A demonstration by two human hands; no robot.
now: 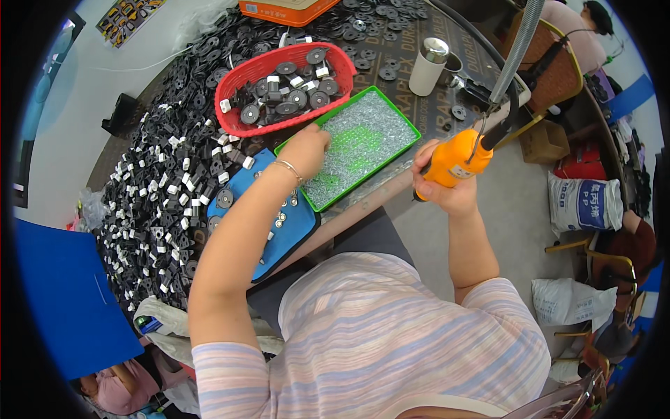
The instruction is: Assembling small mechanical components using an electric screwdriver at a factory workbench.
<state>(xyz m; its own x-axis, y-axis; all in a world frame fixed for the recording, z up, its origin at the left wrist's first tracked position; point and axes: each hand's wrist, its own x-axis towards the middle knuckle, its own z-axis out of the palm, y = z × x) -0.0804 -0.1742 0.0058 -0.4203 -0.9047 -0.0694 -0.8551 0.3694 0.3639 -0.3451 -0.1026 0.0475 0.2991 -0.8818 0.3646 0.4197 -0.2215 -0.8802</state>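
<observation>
My left hand (310,150) reaches over the near-left part of a shallow green tray (398,110) filled with small silvery pieces that look like screws. Its fingers are curled together at the pieces; what lies between them, if anything, is hidden. In my right hand (452,197) is an orange electric screwdriver (457,159), gripped around its body and held right of the tray, with a cable at its upper end. Under my left forearm lies a blue mat (299,234) with several small metal-centred parts on it, partly covered by the arm.
A red basket (289,124) of black wheels and white-tipped parts stands behind the tray. Black-and-white parts (160,199) heap up on the left. A white tumbler (428,68) stands at the back right, near a hanging coiled hose (518,52). Sacks (585,202) and chairs occupy the right side.
</observation>
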